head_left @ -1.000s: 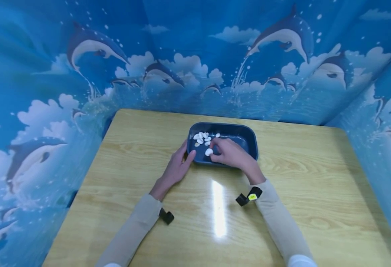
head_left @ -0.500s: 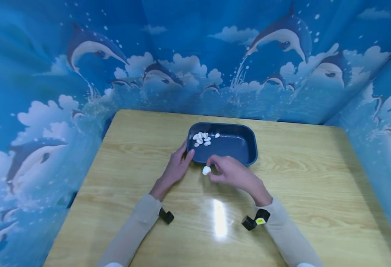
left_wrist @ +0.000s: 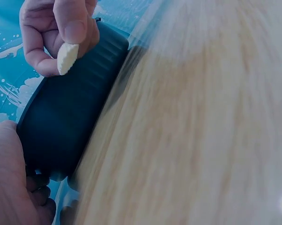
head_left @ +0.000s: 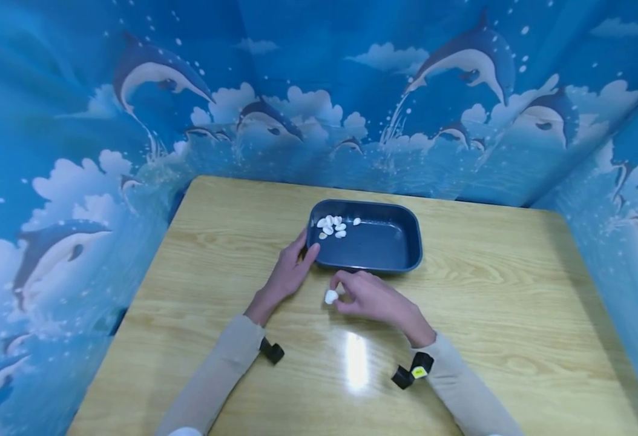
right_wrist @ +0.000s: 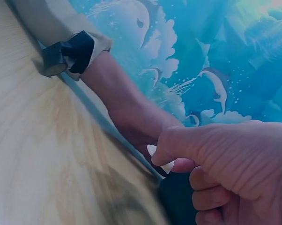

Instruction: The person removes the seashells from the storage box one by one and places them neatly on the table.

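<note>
My right hand (head_left: 376, 297) pinches a white seashell (head_left: 331, 297) between thumb and forefinger, just in front of a dark blue rectangular tray (head_left: 379, 245). The left wrist view shows the shell (left_wrist: 67, 58) edge-on, with a finely notched rim. In the right wrist view the same shell (right_wrist: 167, 166) is partly covered by the thumb. My left hand (head_left: 289, 269) grips the tray's left end, thumb at the near corner and fingers along the outside. Several white shells (head_left: 328, 225) lie clustered in the tray's left part, and a single shell (head_left: 357, 221) lies apart near the back wall.
The tray stands toward the back of a light wood table (head_left: 493, 315). A blue curtain with dolphins (head_left: 319, 91) hangs behind the table and along its sides. Each wrist wears a black strap-on camera, such as the right one (head_left: 413, 370).
My right hand has lifted the pinched shell out of the tray, over the near rim, and brought it toward me above the table. The left hand stays on the tray.
</note>
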`<state>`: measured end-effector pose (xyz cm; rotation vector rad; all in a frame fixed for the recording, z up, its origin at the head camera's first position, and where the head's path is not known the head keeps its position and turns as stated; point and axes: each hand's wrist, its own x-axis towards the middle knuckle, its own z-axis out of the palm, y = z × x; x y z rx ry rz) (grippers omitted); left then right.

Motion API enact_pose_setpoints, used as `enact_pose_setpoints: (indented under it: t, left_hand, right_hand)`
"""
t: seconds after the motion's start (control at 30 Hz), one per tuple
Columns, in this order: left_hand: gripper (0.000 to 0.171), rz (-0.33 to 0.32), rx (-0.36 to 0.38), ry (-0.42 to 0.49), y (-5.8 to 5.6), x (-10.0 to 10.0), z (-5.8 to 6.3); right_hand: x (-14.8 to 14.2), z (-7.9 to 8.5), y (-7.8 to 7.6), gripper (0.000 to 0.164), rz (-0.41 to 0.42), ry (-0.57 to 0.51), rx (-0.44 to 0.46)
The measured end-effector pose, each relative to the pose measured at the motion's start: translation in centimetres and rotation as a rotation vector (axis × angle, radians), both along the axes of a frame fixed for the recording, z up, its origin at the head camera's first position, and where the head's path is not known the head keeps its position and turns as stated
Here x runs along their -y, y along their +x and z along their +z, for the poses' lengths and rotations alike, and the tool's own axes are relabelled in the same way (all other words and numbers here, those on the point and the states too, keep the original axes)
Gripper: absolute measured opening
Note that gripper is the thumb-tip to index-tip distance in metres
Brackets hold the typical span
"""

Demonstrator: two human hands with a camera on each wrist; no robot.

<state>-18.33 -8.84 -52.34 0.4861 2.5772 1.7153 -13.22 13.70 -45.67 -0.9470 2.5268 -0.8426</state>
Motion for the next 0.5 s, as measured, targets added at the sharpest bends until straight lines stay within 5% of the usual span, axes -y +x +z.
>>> enact_pose_setpoints:
  t: [0.5]
  left_hand:
    - [0.060, -0.006, 0.009, 0.011, -0.1, 0.0, 0.0]
  right_hand:
    - [0.1, -2.3, -0.8, 0.023, 0.044, -0.010, -0.006]
